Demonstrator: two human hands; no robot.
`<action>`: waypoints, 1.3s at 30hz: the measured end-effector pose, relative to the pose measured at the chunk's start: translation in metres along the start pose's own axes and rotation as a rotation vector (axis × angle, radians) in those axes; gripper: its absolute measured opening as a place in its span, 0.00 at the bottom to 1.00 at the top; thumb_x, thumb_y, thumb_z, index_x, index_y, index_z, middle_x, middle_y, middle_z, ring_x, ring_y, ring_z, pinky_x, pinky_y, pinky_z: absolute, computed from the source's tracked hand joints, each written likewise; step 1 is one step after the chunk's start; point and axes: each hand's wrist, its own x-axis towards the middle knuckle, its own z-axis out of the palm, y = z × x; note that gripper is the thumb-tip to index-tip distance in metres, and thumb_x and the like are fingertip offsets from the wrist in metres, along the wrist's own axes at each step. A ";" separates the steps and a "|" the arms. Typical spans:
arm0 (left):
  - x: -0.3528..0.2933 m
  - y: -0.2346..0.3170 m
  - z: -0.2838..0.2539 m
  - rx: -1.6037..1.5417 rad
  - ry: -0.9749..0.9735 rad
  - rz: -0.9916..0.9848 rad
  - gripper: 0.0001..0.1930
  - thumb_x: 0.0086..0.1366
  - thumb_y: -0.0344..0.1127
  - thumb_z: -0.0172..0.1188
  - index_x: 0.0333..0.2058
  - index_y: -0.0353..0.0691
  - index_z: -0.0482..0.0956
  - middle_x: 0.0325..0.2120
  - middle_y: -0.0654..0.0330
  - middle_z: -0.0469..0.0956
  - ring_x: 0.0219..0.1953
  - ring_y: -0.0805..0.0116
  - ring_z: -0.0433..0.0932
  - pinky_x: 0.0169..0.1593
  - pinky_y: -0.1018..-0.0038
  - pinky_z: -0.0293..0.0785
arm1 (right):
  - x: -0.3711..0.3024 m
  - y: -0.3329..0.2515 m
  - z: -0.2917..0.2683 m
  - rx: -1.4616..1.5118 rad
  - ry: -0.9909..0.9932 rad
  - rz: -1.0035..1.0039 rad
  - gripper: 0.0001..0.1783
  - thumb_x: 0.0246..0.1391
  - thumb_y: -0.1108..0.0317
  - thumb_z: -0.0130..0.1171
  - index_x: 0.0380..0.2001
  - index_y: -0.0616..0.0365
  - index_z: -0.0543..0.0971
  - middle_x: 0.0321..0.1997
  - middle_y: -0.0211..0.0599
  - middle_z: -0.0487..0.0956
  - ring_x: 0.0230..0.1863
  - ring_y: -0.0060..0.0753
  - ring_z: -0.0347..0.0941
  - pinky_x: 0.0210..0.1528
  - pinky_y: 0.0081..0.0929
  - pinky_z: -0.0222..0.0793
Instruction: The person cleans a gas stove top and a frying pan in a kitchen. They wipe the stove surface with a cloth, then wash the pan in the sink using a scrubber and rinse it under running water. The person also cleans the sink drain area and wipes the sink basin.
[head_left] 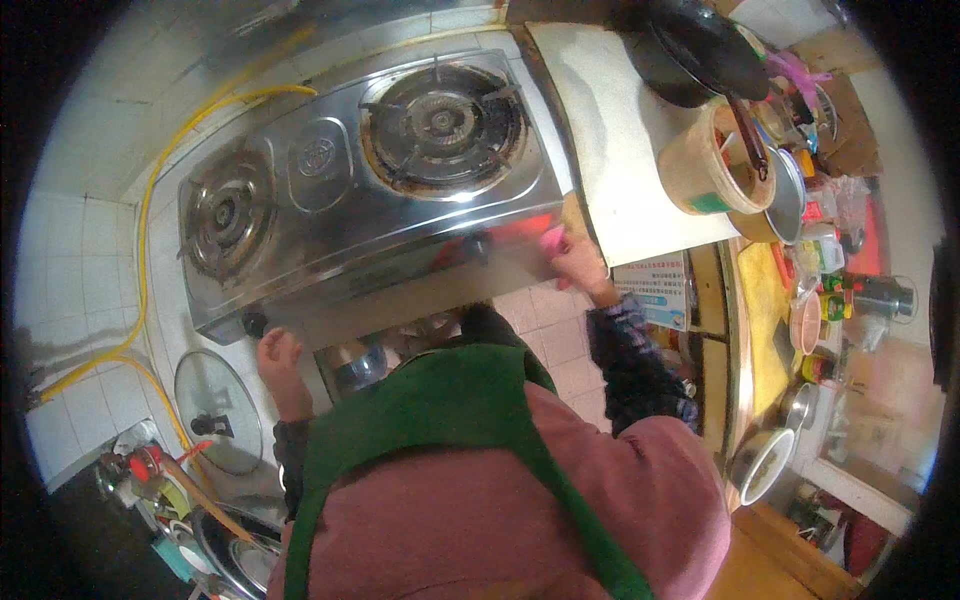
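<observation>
A two-burner steel gas stove point(340, 235) stands in front of me. Its black left knob point(255, 325) sits just beyond my left hand point(281, 365), whose fingers are loosely curled with nothing visible in them. My right hand point(585, 268) is at the stove's front right corner, closed on a small pink cloth point(553, 240). Most of the cloth is hidden by the fingers. A black right knob point(478, 243) is on the front panel, left of that hand. The large right burner point(442, 120) and the left burner point(226, 213) carry no pots.
A white board point(625, 190) covers the right counter, with a black wok point(690, 50) and a beige tub point(700, 170) on it. A glass lid point(218, 410) leans at the left. A yellow gas hose point(143, 250) runs along the wall. Bowls and jars crowd the far right.
</observation>
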 end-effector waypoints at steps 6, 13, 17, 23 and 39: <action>0.008 0.001 0.002 -0.022 -0.058 -0.018 0.12 0.63 0.32 0.57 0.44 0.37 0.72 0.40 0.63 0.71 0.42 0.72 0.71 0.45 0.73 0.72 | -0.042 0.005 0.002 -0.055 -0.187 -0.116 0.17 0.47 0.60 0.64 0.37 0.60 0.79 0.31 0.43 0.81 0.32 0.39 0.80 0.34 0.32 0.75; 0.003 -0.003 0.013 0.040 -0.057 -0.122 0.12 0.62 0.30 0.57 0.44 0.35 0.73 0.39 0.61 0.72 0.40 0.72 0.71 0.43 0.75 0.72 | -0.014 0.072 -0.099 0.093 0.663 -0.003 0.21 0.37 0.68 0.65 0.38 0.66 0.76 0.33 0.48 0.81 0.35 0.38 0.79 0.37 0.32 0.74; -0.008 0.016 0.037 0.056 -0.084 -0.156 0.14 0.61 0.32 0.58 0.44 0.34 0.73 0.38 0.62 0.73 0.39 0.73 0.72 0.41 0.77 0.71 | 0.078 0.073 -0.105 -0.613 0.421 -0.137 0.33 0.30 0.63 0.74 0.45 0.55 0.76 0.43 0.47 0.79 0.44 0.46 0.77 0.46 0.38 0.74; -0.020 0.022 0.059 0.076 0.065 -0.173 0.12 0.61 0.30 0.59 0.43 0.34 0.74 0.36 0.59 0.75 0.35 0.72 0.74 0.39 0.77 0.73 | 0.244 -0.008 -0.173 -0.814 0.557 -0.171 0.22 0.34 0.68 0.70 0.39 0.56 0.81 0.38 0.42 0.81 0.41 0.40 0.79 0.44 0.33 0.74; -0.090 0.021 0.095 0.288 0.038 -0.298 0.11 0.61 0.32 0.59 0.40 0.32 0.77 0.33 0.60 0.78 0.35 0.74 0.74 0.41 0.77 0.71 | 0.294 -0.077 -0.175 -0.439 0.121 -0.750 0.21 0.55 0.46 0.54 0.47 0.41 0.80 0.44 0.39 0.81 0.44 0.46 0.73 0.49 0.35 0.69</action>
